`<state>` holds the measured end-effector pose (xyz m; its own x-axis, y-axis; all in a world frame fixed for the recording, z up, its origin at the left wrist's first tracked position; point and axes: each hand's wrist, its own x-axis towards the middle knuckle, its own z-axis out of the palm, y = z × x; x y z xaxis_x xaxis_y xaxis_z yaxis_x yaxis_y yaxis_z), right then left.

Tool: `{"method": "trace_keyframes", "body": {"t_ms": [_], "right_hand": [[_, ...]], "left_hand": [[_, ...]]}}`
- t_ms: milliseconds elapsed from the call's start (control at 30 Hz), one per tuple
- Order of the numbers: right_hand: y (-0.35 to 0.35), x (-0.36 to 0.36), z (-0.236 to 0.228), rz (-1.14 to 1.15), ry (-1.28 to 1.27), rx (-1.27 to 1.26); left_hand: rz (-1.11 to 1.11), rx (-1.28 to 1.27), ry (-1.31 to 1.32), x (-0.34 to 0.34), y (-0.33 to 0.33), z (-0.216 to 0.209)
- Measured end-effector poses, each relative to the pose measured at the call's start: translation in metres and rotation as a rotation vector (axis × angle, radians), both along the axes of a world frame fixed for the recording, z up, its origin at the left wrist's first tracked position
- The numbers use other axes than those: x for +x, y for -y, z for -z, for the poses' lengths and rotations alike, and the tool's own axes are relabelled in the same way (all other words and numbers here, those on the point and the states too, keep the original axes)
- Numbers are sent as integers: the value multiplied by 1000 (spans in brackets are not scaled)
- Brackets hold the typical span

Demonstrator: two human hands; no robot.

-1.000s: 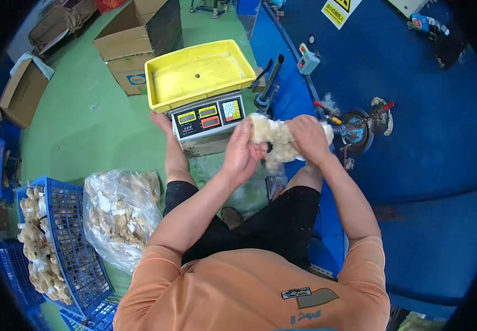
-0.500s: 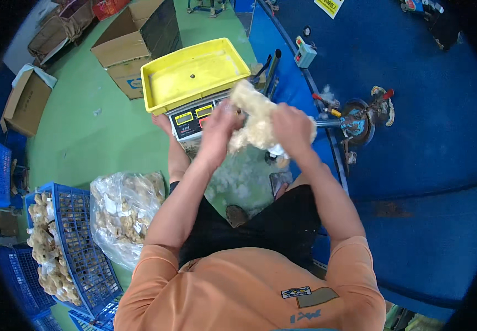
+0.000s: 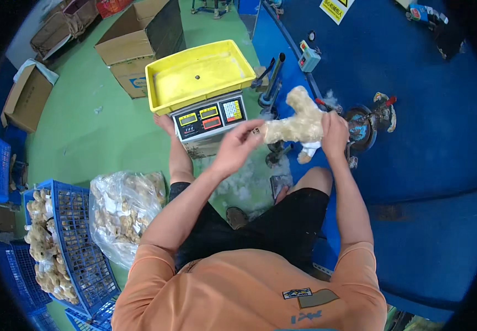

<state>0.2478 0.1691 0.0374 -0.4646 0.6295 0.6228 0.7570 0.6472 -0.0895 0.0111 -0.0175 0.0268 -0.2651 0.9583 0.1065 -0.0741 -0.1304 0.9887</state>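
A cream-coloured, fluffy stuffed toy (image 3: 299,122) is stretched between my hands, above the gap between my knees and the blue machine. My left hand (image 3: 240,146) pinches the tip of one of its limbs, where a small dark mark shows. The other side of the toy is gripped by my right hand (image 3: 335,135), close to the machine's round fitting (image 3: 361,128). One limb sticks up and a white piece hangs underneath. To the left of the toy stands a weighing scale (image 3: 208,118) with a yellow tray (image 3: 200,77) on top.
At lower left a blue basket (image 3: 84,237) holds several plush pieces, beside a clear plastic bag (image 3: 125,212) of more. A cardboard box (image 3: 133,55) stands behind the scale. Loose white stuffing lies on the floor. The blue surface (image 3: 415,165) fills the right side.
The toy has moved right, toward the round fitting, and is now stretched out sideways. My right hand has shifted right and my left hand has come away from before the scale, uncovering its keypad.
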Motion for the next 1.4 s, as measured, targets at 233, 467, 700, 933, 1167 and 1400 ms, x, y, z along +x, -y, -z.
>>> {"method": "trace_keyframes", "body": {"t_ms": [233, 467, 700, 933, 1167, 1400], "right_hand": [[15, -33, 3, -86, -43, 31], [32, -53, -4, -131, -67, 16], [43, -74, 0, -199, -72, 68], [61, -94, -10, -344, -56, 46], [68, -97, -17, -355, -33, -59], [74, -102, -21, -166, 1, -187]], "left_hand": [[-278, 14, -12, 26, -26, -2], [-253, -120, 64, 6, -17, -17], [-134, -39, -389, -38, 2, -9], [-56, -239, -891, 10, 14, 1], [-355, -56, -628, 44, 18, 34], [-180, -159, -757, -3, 10, -4]]}}
